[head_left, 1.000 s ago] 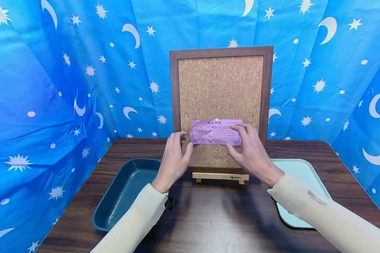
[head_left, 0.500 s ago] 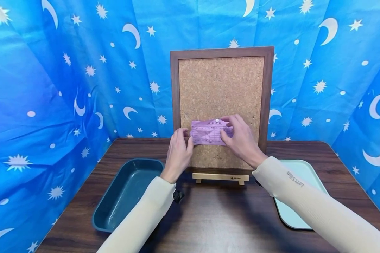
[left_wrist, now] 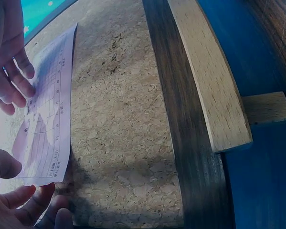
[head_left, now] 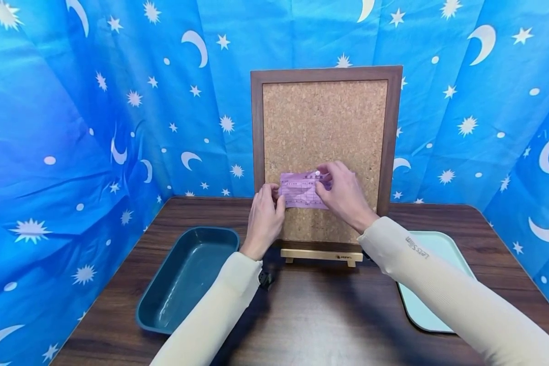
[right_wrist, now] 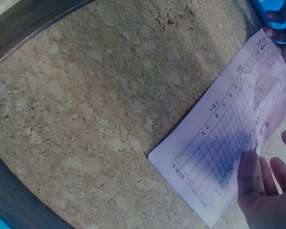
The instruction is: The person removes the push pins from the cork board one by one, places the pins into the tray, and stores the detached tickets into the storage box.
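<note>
A purple printed form [head_left: 299, 190] lies against the lower part of the corkboard [head_left: 325, 122], held near its top edge by a white pushpin [head_left: 317, 173]. My left hand [head_left: 264, 216] is at the form's left edge; in the left wrist view its fingertips [left_wrist: 45, 191] meet the short edge, the thumb apart from them. My right hand [head_left: 345, 192] reaches over the form's right half, index finger and thumb parted around the pushpin. Its thumb [right_wrist: 250, 179] touches the paper in the right wrist view. Whether the right fingertips touch the pin is hard to tell.
The brown-framed board leans on a small wooden easel [head_left: 321, 255] on the dark wooden table [head_left: 302, 315]. A dark teal basin [head_left: 187, 279] stands at left. A pale green tray [head_left: 427, 300] lies at right, partly under the right sleeve. A blue star-patterned cloth [head_left: 229, 61] hangs behind.
My right hand has moved left from the form's right end to the pushpin. The left hand has shifted slightly up and right along the form's left edge. The form stays pinned.
</note>
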Action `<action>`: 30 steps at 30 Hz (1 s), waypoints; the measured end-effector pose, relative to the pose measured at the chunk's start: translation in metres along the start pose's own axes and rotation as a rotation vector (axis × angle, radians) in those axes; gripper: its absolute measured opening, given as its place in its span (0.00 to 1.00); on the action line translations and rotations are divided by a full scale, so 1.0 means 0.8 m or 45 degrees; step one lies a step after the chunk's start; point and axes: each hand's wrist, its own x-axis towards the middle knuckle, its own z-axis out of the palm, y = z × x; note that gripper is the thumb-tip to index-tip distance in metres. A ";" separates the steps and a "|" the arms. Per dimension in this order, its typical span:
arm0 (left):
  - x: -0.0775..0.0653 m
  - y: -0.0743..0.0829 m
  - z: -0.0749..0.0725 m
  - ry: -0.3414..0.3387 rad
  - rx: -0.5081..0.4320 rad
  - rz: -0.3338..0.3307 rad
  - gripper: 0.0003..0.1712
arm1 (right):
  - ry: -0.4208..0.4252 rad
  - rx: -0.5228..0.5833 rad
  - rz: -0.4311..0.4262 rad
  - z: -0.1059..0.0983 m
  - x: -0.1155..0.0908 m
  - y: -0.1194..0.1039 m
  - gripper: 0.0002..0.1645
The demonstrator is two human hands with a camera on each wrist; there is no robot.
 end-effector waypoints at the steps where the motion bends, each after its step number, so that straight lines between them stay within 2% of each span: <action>1: 0.000 0.000 0.001 0.001 0.010 0.006 0.11 | -0.001 0.006 0.002 0.001 0.000 0.001 0.19; 7: 0.002 -0.001 0.002 0.022 0.054 0.046 0.06 | 0.032 -0.003 0.015 0.008 0.000 0.002 0.17; 15: 0.005 -0.002 0.001 0.034 0.040 0.016 0.05 | 0.015 -0.052 0.081 0.010 0.007 -0.003 0.17; 24: 0.005 0.000 0.001 0.017 0.028 -0.012 0.06 | 0.126 -0.154 0.019 0.015 0.025 0.000 0.06; 30: 0.004 0.003 0.000 0.022 0.003 -0.008 0.05 | 0.113 -0.224 0.061 0.011 0.032 -0.005 0.06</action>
